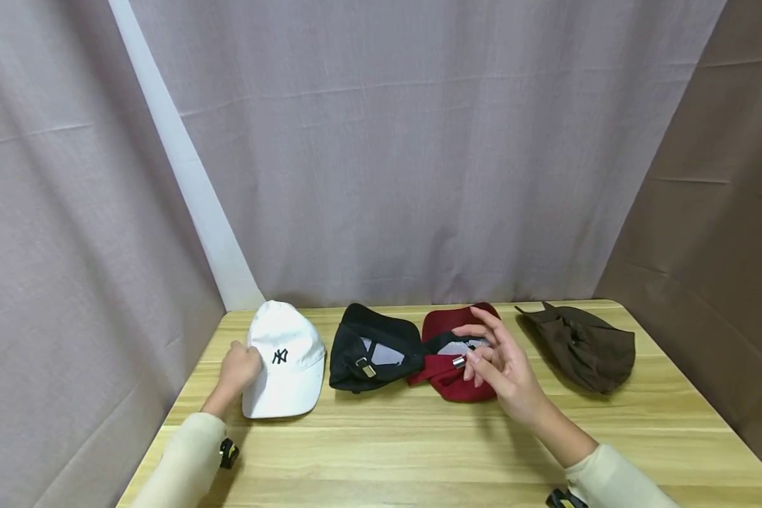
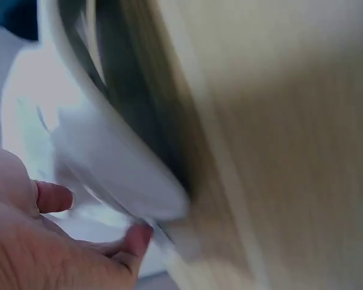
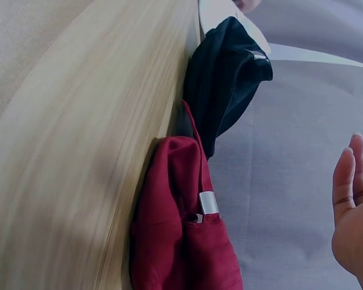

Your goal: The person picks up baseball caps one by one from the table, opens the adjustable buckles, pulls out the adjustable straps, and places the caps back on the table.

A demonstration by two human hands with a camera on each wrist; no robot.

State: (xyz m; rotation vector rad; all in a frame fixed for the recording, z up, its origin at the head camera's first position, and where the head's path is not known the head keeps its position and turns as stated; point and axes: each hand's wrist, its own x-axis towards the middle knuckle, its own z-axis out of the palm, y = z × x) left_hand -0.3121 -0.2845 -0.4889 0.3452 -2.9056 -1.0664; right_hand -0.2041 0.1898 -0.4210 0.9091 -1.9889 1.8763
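Observation:
A white cap (image 1: 283, 360) with a dark monogram stands at the left of the table, brim toward me. My left hand (image 1: 240, 368) grips its left edge with curled fingers; in the left wrist view the thumb (image 2: 53, 197) and a fingertip lie against the white cloth. Over the dark red cap (image 1: 460, 384) hovers my right hand (image 1: 506, 367), fingers loosely bent and holding nothing. The right wrist view shows this hand apart from the red cap (image 3: 184, 223) and its metal strap buckle (image 3: 209, 202). Beside the red cap lies a black cap (image 1: 346, 353), back opening toward me.
A dark brown cap (image 1: 587, 349) lies at the right rear of the wooden table (image 1: 381, 451). Grey curtains (image 1: 419, 176) stand behind the table, and a brown cloth (image 1: 717, 247) hangs on the right. The red cap's strap (image 1: 428, 370) reaches against the black cap.

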